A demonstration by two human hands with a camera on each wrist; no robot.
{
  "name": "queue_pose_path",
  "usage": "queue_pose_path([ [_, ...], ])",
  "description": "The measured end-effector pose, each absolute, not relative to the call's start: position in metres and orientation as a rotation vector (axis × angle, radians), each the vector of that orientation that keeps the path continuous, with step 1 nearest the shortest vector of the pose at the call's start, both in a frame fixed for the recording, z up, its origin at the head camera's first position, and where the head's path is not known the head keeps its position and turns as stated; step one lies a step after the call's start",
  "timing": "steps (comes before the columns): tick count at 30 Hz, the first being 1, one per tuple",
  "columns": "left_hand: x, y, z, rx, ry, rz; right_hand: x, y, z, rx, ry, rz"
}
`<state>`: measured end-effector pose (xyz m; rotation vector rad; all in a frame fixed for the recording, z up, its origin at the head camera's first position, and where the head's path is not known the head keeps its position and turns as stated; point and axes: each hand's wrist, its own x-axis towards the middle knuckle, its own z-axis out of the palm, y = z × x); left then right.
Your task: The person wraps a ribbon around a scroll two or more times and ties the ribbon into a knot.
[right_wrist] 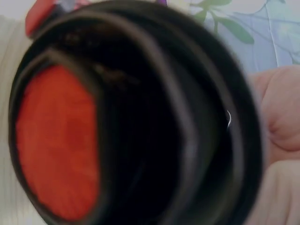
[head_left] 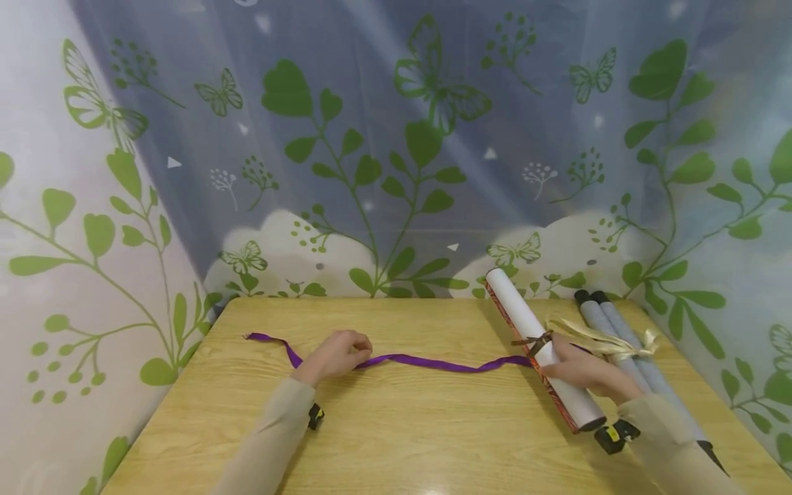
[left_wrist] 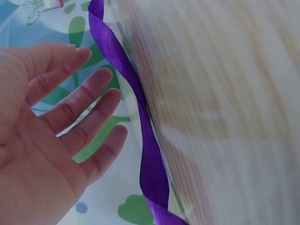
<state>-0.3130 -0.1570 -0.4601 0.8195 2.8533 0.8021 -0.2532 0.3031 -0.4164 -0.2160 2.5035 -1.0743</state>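
The left hand [head_left: 334, 354] has released everything: its fingers are loosely bent above the long purple satin ribbon [head_left: 433, 362], and in the left wrist view there is a gap between them. The ribbon lies twisted, from left to right, across the light wooden table [head_left: 421, 419]. It reaches the white cylindrical roll with red patterned edge [head_left: 522, 313], which is at the right part of the table, tilted, with a thin dark brown tie [head_left: 535, 341] around its middle. The right hand [head_left: 588, 371] is grasping this roll from its right side (the roll's black end hides most fingers in the right wrist view). Just beside are two grey rolls with black ends [head_left: 621, 326], bound by a shiny pale-gold ribbon [head_left: 609, 342].
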Motion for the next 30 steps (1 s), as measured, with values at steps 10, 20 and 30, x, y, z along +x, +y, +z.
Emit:
queue_pose_path([
  [10, -0.314, -0.139, -0.460, 0.959, 2.856, 0.764, -0.249, 0.255, -0.428, -0.209, 2.413, -1.203],
  [20, -0.312, -0.118, -0.458, 1.012, 2.848, 0.729, -0.255, 0.215, -0.438, -0.204, 2.288, -1.411],
  [30, -0.310, -0.089, -0.453, 1.053, 2.820, 0.735, -0.252, 0.174, -0.445, -0.159, 2.264, -1.536],
])
